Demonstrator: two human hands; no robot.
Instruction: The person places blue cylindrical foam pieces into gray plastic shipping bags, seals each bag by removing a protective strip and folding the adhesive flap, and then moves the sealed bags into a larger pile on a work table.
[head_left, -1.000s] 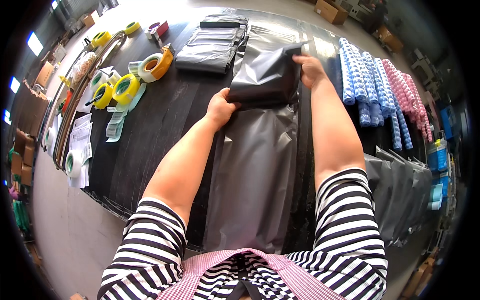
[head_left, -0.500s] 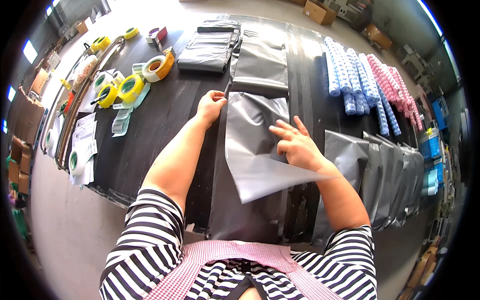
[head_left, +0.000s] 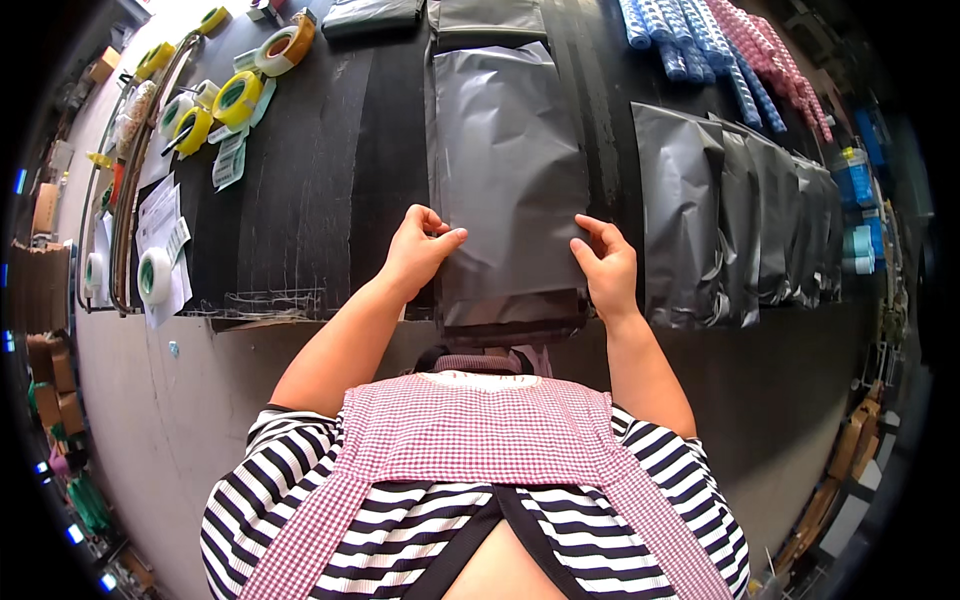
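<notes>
Hands [head_left: 412, 258] [head_left: 610, 272] at grey bag [head_left: 512, 180], printed labels [head_left: 229, 162].

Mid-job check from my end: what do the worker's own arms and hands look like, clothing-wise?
The left hand and right hand are bare, with no gloves, rings or watch visible. Both arms are uncovered below short sleeves in black and white stripes. Over the striped top is an apron in small pink-and-white checks.

You can read no text here. Marks on the white papers [head_left: 160, 213] and label strip [head_left: 229, 165] at your left are too small; lettering on the white patch [head_left: 480, 380] of your apron [head_left: 480, 430] is foreshortened and illegible.
</notes>
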